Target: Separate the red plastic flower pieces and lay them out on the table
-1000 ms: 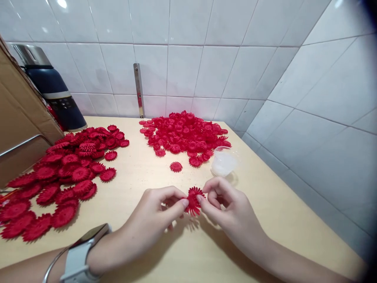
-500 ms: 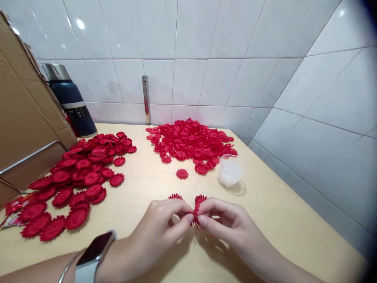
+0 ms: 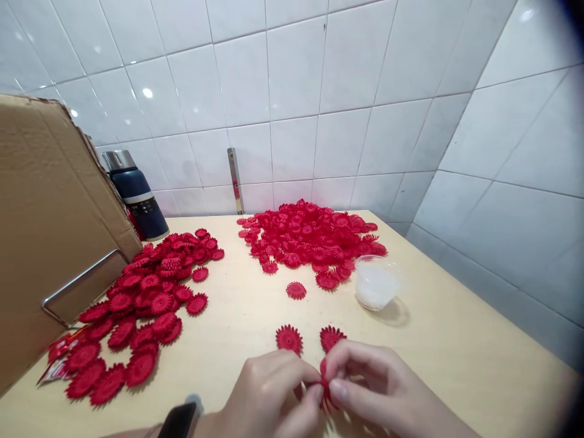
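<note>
Low at the front of the table, my left hand (image 3: 274,389) and my right hand (image 3: 371,383) meet fingertip to fingertip. Both pinch one small red fringed disc (image 3: 326,396), which looks folded or bent between them; the fingers cover most of it. Just beyond my left hand lies a flat red fringed disc (image 3: 289,339). Another fringed disc (image 3: 332,337) shows past my right fingertips, its lower part hidden. A single disc (image 3: 296,290) lies farther back. A smartwatch (image 3: 179,420) is on my left wrist.
One heap of red discs (image 3: 150,298) spreads on the left, a larger pile (image 3: 310,234) at the back. A clear cup with white contents (image 3: 375,285) stands right. A cardboard box (image 3: 55,213), wire bookend (image 3: 84,283) and dark blue bottle (image 3: 139,201) line the left; tiled walls (image 3: 292,73) enclose the table.
The view has tilted up and turned a little left, so everything sits lower and farther right. The two discs beyond my hands now show more. Both hands keep their pinch on the disc.
</note>
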`<action>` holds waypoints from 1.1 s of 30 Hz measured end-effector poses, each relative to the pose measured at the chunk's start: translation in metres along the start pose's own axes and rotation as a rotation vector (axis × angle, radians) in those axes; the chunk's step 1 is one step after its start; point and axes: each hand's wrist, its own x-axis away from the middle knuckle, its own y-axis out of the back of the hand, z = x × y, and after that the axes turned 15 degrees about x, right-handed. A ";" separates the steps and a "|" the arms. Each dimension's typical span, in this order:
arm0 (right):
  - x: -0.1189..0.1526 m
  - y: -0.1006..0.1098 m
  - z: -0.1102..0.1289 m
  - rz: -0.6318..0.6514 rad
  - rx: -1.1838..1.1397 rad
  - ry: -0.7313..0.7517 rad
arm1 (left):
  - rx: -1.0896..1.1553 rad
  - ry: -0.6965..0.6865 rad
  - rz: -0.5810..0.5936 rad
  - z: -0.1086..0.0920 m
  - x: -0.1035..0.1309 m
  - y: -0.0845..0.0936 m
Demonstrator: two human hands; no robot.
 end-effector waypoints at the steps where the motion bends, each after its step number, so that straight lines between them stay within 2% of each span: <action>1: 0.000 0.000 0.000 0.000 0.004 0.002 | 0.003 0.006 0.009 0.000 0.000 0.000; 6: -0.001 -0.001 -0.003 0.001 -0.021 0.007 | 0.029 0.116 0.057 -0.009 -0.004 0.002; 12: 0.000 -0.001 -0.005 0.003 -0.051 -0.011 | 0.061 0.316 0.112 -0.020 -0.006 0.007; 15: 0.001 0.000 -0.002 0.025 -0.036 -0.025 | 0.108 0.356 0.127 -0.021 -0.007 0.009; 20: 0.002 0.004 -0.002 0.070 0.027 0.003 | 0.156 0.372 0.144 -0.019 -0.007 0.010; 27: 0.003 0.005 -0.005 0.067 -0.076 -0.019 | 0.185 0.336 0.146 -0.016 -0.007 0.010; 33: 0.001 0.005 -0.004 0.046 -0.073 -0.033 | 0.150 0.331 0.156 -0.015 -0.002 0.010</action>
